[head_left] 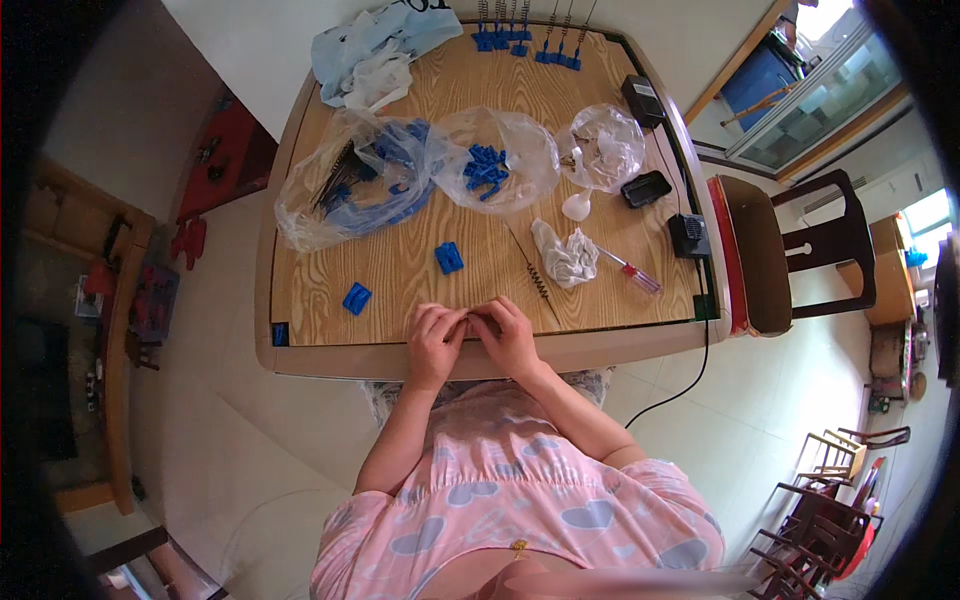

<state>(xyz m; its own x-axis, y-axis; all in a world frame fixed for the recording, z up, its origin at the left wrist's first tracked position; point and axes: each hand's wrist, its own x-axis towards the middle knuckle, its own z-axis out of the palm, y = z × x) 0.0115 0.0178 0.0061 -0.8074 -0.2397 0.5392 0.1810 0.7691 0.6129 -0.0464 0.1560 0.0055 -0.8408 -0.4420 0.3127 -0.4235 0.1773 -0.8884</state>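
At the near edge of the table, my left hand point(436, 342) and my right hand point(508, 336) meet with their fingertips pinched together. Whatever they hold between them is too small and covered to make out. Just beyond my hands lies a blue plastic piece point(448, 258), and a second blue plastic piece point(356, 298) is farther left. To the right of my right hand rests a thin dark wire with a coiled spring section point(537, 282). Past it are a crumpled white cloth point(568, 256) and a screwdriver point(634, 272) with a clear and red handle.
Across the wooden table point(400, 285) sit a plastic bag of blue parts and dark wires point(300, 200), a bag of small blue parts point(535, 165) and another clear bag point(615, 150). Finished-looking spring wires with blue bases point(490, 42) stand at the far edge. A black box point(688, 236) lies right.
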